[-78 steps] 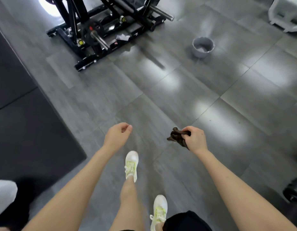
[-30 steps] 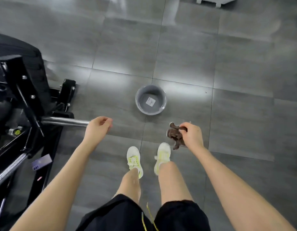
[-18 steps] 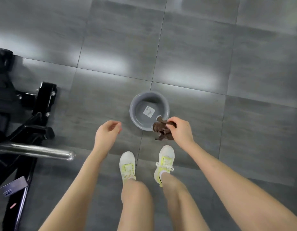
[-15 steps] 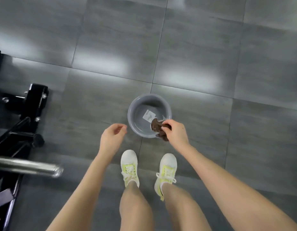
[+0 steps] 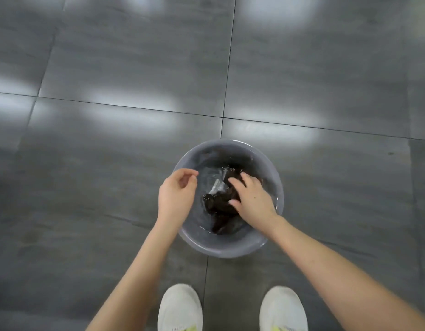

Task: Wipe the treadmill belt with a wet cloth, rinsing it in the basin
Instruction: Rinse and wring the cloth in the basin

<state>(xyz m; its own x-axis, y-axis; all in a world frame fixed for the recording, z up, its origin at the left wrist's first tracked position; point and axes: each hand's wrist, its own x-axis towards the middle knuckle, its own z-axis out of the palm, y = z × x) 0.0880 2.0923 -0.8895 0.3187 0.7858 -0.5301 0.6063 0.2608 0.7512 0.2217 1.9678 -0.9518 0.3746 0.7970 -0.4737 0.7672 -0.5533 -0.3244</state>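
Note:
A round grey basin [image 5: 222, 248] with water stands on the floor right in front of my feet. A dark brown cloth [image 5: 218, 204] lies soaked in the water inside it. My right hand [image 5: 253, 199] is down in the basin and presses on the cloth with its fingers stretched out over it. My left hand [image 5: 175, 194] hovers over the basin's left rim, fingers loosely curled, holding nothing. The treadmill is out of view.
Grey floor tiles [image 5: 111, 163] with bright light reflections surround the basin on all sides. My two white shoes [image 5: 180, 306] stand just behind the basin at the bottom edge of the view.
I have come up to the basin and bent over it. My right hand has lowered the cloth from the rim into the water. The black gym machine has left the view.

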